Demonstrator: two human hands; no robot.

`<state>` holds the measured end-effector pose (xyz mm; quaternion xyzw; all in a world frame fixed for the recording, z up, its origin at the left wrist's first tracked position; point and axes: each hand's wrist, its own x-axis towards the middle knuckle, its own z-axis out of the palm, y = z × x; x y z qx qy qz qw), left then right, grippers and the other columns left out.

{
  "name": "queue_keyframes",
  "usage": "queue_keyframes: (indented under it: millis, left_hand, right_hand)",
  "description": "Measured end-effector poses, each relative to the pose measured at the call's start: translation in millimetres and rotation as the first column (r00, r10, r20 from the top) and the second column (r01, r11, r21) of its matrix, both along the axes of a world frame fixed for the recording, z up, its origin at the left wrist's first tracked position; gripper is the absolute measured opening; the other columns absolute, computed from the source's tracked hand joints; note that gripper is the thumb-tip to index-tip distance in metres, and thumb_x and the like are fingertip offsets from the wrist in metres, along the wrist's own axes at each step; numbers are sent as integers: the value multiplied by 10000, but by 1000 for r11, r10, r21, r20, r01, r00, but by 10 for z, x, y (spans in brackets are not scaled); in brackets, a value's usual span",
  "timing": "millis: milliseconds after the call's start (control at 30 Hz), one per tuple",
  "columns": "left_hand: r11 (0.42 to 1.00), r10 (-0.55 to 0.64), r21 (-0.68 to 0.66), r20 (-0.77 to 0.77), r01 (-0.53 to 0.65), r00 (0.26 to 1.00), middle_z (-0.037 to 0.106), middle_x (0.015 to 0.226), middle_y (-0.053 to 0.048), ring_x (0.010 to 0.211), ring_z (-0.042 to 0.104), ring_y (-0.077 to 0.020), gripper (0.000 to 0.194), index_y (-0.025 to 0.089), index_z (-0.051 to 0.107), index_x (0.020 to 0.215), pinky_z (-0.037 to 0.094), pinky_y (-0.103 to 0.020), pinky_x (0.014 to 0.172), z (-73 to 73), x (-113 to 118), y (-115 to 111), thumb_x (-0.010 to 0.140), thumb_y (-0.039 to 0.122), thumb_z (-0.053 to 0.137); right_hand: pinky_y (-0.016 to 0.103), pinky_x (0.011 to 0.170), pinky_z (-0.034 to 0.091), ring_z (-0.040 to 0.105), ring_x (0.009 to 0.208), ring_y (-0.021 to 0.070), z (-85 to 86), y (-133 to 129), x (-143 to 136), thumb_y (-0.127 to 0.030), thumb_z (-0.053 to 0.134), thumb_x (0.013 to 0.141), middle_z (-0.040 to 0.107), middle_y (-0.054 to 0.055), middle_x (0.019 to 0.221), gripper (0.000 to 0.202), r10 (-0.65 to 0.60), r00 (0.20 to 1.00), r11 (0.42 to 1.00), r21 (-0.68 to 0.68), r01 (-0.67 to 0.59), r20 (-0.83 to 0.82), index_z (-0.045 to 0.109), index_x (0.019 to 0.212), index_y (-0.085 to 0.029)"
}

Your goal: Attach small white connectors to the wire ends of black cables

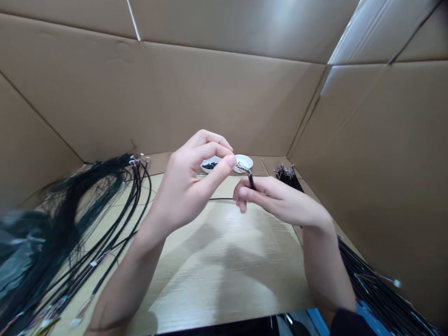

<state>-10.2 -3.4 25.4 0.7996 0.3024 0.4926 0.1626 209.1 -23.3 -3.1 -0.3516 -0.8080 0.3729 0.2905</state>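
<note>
A black cable point(251, 181) rises from my right hand point(269, 196), whose fingers are closed round it near its end. Thin multicoloured wires point(243, 167) fan out of the cable's tip toward the left. My left hand point(196, 179) pinches the ends of these wires between thumb and forefinger, its other fingers curled above. Both hands are raised over the pale wooden table point(231, 280). Behind my left fingertips stand two white bowls. The left bowl point(206, 171) holds small black pieces; the right bowl point(248, 161) is partly hidden by my hand and the wires.
Long black cables point(119, 228) with white connectors and a dark bundle point(66, 214) lie at the left. Another cable bundle point(287, 173) with bare wire ends is at the back right, and more cables point(378, 289) lie front right. Cardboard walls point(224, 93) surround the table.
</note>
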Motion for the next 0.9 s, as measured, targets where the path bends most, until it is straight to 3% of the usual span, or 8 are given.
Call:
queue_keyframes:
  millis: [100,300,433,533,633,733,800,900]
  left_hand:
    - [1000,-3,-15,56,4,998,709,1057,-43,949,660,-204,173,225,758,876,534,-341,896,24,-62,31,995,314,668]
    - [999,6,-41,269,5,963,727,1094,-52,1024,671,-202,248,230,732,892,546,-325,911,4,-82,84,1051,381,617]
    - [912,-338,-86,395,400,854,763,1208,-94,1129,700,-246,553,254,745,1116,564,-390,1001,-92,-25,102,1041,715,448]
    - [827,-469,-151,350,542,811,782,1176,-126,955,735,-253,661,235,735,1086,600,-388,812,-140,-14,45,964,826,466]
    - [862,-416,-135,360,488,835,791,990,-110,767,697,-212,557,218,671,886,550,-352,644,-152,-20,-83,996,744,525]
    - [896,-349,-103,438,433,828,757,830,-73,785,704,-216,515,223,603,792,561,-350,667,-143,-32,-221,1011,687,564]
    - [905,-326,-51,553,422,766,720,750,-37,817,718,-210,503,225,589,769,588,-342,746,-115,-73,-277,1003,670,599]
    - [899,-289,8,761,438,581,672,708,10,779,706,-154,436,225,601,752,601,-278,826,-6,-256,-282,1023,564,643]
  right_hand:
    - [337,719,531,567,679,174,-88,109,-78,-495,431,1136,546,-39,687,355,101,993,992,-67,-106,-65,542,923,-233]
    - [266,553,367,404,594,133,-251,84,-406,-521,410,1139,432,-54,724,337,-116,918,947,237,218,-379,552,1064,-224]
    - [260,502,326,369,519,119,-305,-7,-574,-505,437,1134,390,-71,644,348,-134,888,910,299,286,-441,566,967,-227]
    - [264,479,324,375,514,119,-323,-55,-668,-545,409,1128,436,-54,673,386,-152,864,892,311,329,-479,556,960,-230]
    - [270,477,348,414,535,122,-346,-107,-751,-580,405,1116,529,-18,760,409,-152,866,887,322,332,-476,579,1010,-225]
    - [278,508,386,461,569,139,-367,-172,-821,-573,411,1117,537,-12,752,416,-170,879,878,337,341,-445,607,1010,-221]
    - [283,538,382,459,583,145,-375,-208,-861,-547,444,1115,506,-24,714,390,-192,883,866,349,358,-429,597,955,-226]
    - [292,548,319,407,565,140,-385,-218,-922,-511,505,1101,451,-42,658,387,-217,886,848,370,379,-410,533,832,-235]
